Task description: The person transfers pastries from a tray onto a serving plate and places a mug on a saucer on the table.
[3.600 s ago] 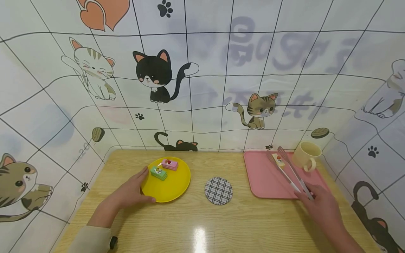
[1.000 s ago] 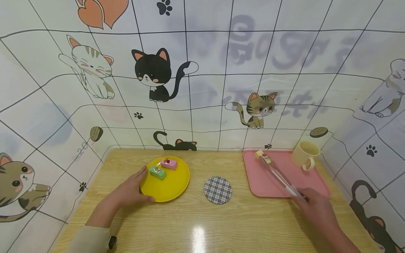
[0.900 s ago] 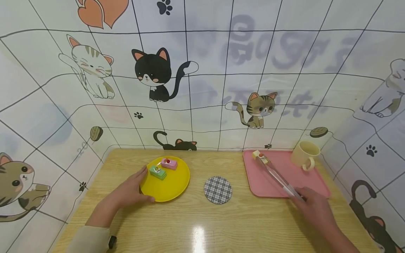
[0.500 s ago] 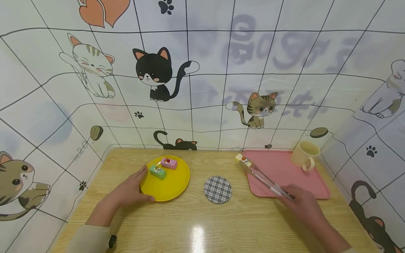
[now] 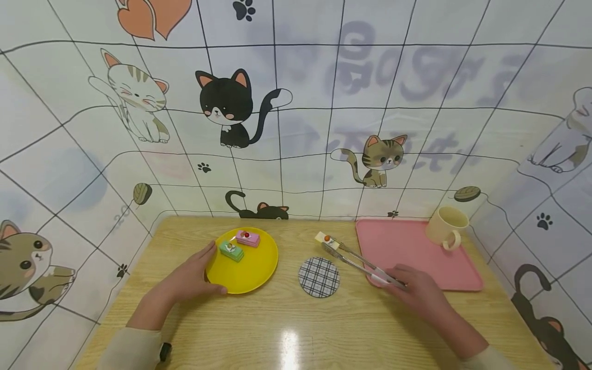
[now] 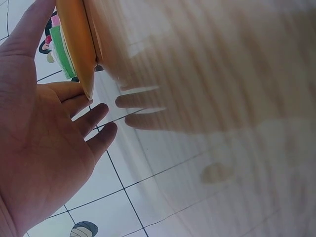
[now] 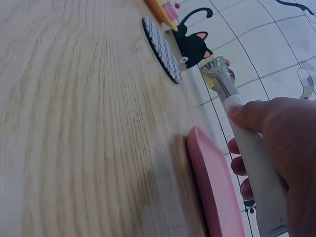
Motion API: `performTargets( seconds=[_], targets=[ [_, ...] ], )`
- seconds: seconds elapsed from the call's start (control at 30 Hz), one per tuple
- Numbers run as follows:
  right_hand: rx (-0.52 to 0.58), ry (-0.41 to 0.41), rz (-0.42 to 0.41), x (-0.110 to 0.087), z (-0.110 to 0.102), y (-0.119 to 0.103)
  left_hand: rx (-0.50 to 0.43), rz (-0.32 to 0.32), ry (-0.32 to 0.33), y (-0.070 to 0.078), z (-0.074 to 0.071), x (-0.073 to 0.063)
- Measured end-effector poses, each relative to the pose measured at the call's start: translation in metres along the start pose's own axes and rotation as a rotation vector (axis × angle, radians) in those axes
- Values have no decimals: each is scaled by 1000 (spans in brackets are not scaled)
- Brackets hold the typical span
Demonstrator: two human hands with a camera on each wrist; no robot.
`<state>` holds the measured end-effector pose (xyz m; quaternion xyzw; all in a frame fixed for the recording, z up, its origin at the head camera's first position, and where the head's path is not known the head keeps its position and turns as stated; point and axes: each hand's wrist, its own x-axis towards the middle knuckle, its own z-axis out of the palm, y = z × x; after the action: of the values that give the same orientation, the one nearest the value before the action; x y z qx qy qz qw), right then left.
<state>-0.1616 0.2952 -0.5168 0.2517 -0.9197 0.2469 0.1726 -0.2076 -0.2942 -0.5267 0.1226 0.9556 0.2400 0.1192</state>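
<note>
Two small cakes, one green (image 5: 231, 251) and one pink (image 5: 248, 238), sit on the yellow plate (image 5: 252, 275) at left of centre in the head view, just as in the earlier frames. Their surroundings hold still too: the checked coaster (image 5: 319, 277) lies near the centre, and the cream mug (image 5: 446, 226) stands at the upper right corner of the pink tray (image 5: 411, 252).

What has changed is the yellow cake (image 5: 326, 240). In the oldest frame it lies on the tray between the spread arms of the tongs (image 5: 370, 269); half a second ago it is at the tray's upper left corner. Now it is pinched in the tongs' tips, left of the tray and just above the coaster in the frame. The right wrist view shows it raised off the tabletop (image 5: 231, 334).

The right hand (image 5: 418, 294) has travelled leftward with it, its fingers and thumb squeezing the tongs, whose arms are now narrow. At left, the left hand (image 5: 191, 278) remains as before, thumb and fingers spread wide and fairly straight, touching the plate's lower left rim.
</note>
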Motion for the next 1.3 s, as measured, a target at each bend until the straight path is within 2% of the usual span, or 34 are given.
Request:
performTargets(
  seconds=[0.2,0.6,0.8,1.1,1.3],
  targets=[
    [19,-65,-4,14,6,-11,0,12,3,0,0,0],
    [-12,-163,-14,38,18,-29,-7,2,-3,0,2,1],
    [-8,-192,-55,47,24,-35,-4,-1,-3,-3,2,3],
    [-2,-302,-154,67,33,-46,0,20,4,-2,2,3],
    [50,-336,-205,80,43,-52,12,28,9,-4,1,3]
  ],
)
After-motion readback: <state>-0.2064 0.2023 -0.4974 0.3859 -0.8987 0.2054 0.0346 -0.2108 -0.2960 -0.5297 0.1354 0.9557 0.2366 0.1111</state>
